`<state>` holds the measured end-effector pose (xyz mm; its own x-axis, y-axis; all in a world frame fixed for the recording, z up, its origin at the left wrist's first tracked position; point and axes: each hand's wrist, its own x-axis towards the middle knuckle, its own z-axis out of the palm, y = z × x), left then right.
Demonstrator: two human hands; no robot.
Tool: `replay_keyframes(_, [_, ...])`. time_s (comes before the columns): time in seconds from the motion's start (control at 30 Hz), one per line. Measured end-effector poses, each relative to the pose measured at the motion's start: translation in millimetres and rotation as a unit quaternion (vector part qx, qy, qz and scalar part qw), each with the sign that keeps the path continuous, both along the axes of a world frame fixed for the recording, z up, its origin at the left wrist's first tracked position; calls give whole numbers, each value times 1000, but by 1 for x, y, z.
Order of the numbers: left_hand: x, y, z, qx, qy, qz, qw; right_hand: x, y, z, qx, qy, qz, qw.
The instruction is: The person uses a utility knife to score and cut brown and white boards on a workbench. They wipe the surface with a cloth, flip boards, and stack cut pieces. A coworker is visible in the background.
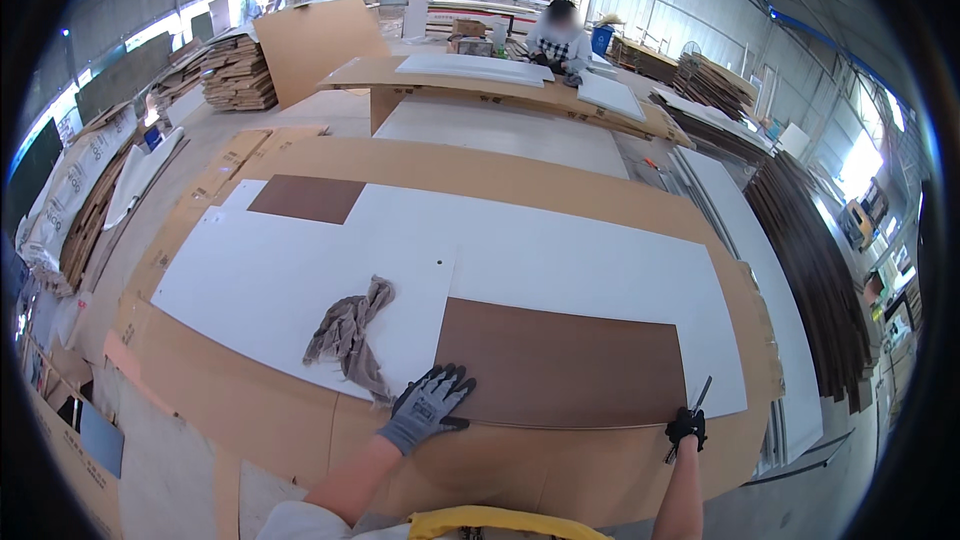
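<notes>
A brown rectangular panel (565,365) lies on large white boards (560,250) in front of me. My left hand (428,410), in a grey and black work glove, rests with fingers stretched out at the panel's near left corner. At the near right corner is my right hand (686,427) in a dark glove, closed round a thin, stick-like tool (703,395) that points up and away; its exact kind is unclear. A crumpled grey-brown rag (348,335) lies left of the panel. Farther off, a smaller brown panel (305,197) sits on the white board.
Cardboard (290,420) lies under the boards. Beyond, a co-worker (560,40) stands at another cardboard-covered table with white panels (475,67). Long white boards (760,250) and dark strips (810,270) are stacked at the right. Stacked wood (238,75) stands far left.
</notes>
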<state>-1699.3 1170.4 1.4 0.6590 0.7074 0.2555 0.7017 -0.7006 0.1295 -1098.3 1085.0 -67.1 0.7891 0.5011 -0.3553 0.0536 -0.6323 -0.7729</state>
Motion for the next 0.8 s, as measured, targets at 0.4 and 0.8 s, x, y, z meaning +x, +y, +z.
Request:
replay_keyframes(0.4, [-5, -3, -1, -17, -49, 21, 998, -28, 11, 40, 1, 20, -21, 1000])
replay_keyframes(0.8, [-2, -4, -1, -24, -19, 18, 999, -16, 1, 35, 3, -31, -11, 999])
